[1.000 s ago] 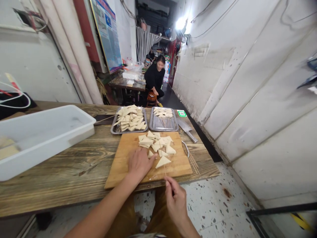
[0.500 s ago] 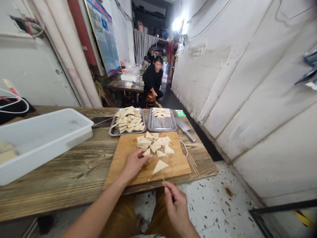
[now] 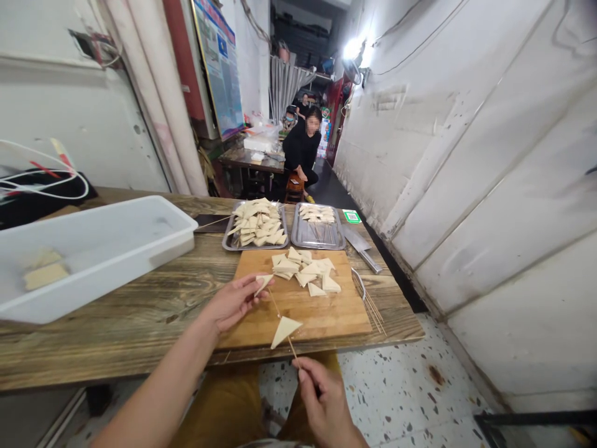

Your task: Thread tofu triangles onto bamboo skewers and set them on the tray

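My left hand point(image 3: 237, 300) pinches a pale triangular tofu piece point(image 3: 263, 284) over the left part of the wooden cutting board point(image 3: 326, 320). Closed around the lower end of a thin bamboo skewer point(image 3: 293, 350) is my right hand point(image 3: 321, 395), in front of the board's near edge. One tofu triangle point(image 3: 285, 331) is threaded on that skewer, whose tip points up toward my left hand. The held piece and the skewer tip are close, but I cannot tell whether they touch. A heap of cut tofu triangles point(image 3: 305, 269) lies on the board's far half.
Beyond the board stand a metal tray point(image 3: 228, 244) piled with skewered triangles and another tray point(image 3: 317, 242) with fewer. A cleaver point(image 3: 364, 249) and loose skewers point(image 3: 370, 305) lie to the right. A white plastic bin point(image 3: 181, 246) is at left. People sit farther back.
My left hand has lifted a tofu triangle away from the heap, toward the left. My right hand has brought the skewer slightly left and nearer to me. The view has shifted a little.
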Demonstrator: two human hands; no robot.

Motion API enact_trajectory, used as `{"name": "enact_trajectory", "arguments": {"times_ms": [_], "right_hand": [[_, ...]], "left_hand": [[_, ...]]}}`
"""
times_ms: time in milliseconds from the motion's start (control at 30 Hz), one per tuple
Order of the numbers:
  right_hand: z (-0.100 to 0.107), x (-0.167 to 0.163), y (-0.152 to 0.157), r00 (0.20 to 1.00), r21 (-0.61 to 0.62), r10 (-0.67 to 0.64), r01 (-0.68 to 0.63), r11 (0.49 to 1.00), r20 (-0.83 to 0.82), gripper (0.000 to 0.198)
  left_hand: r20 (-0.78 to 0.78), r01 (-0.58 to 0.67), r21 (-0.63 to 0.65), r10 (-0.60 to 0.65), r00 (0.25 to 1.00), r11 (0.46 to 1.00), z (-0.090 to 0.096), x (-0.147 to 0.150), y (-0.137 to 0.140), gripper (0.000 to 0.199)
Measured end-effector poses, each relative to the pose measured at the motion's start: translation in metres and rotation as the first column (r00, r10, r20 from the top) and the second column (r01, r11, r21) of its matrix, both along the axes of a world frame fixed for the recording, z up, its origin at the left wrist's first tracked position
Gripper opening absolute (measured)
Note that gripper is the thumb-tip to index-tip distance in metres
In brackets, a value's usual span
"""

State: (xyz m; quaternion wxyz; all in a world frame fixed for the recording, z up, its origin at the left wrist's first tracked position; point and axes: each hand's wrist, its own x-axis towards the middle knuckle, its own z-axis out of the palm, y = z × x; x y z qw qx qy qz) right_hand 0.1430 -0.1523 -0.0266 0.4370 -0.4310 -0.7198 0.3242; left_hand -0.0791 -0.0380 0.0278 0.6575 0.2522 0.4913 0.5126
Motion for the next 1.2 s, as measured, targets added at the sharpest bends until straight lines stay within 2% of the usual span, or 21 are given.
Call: {"name": "enact_trajectory", "arguments": {"times_ms": [67, 200, 367, 800, 1200], "right_hand": [[0.0, 0.0, 0.0, 1.0, -0.012, -0.003, 0.003, 1.0, 0.011, 0.024], [0.001, -0.001, 0.002, 1.0, -0.032, 0.003, -0.003, 0.999, 0.011, 0.023], [0.0, -0.002, 0.003, 1.0, -0.013, -0.003, 0.004, 1.0, 0.009, 0.023], [0.002, -0.004, 0.002, 1.0, 0.027, -0.012, 0.012, 1.0, 0.008, 0.022], [0.0, -0.003, 0.004, 1.0, -0.002, -0.015, 0.015, 1.0, 0.005, 0.022]], "left_hand": [[0.05, -0.019, -0.042, 0.021, 0.999, 0.999, -0.001, -0.001, 0.001, 0.014], [0.141, -0.039, -0.089, 0.052, 0.989, 0.995, 0.0, -0.002, 0.001, 0.014], [0.156, -0.085, -0.141, 0.107, 0.982, 0.986, 0.001, 0.0, 0.001, 0.013], [0.125, -0.177, -0.09, 0.187, 0.974, 0.98, -0.002, 0.007, -0.001, 0.008], [0.177, -0.139, -0.113, 0.158, 0.971, 0.984, -0.001, 0.01, -0.002, 0.008]]}}
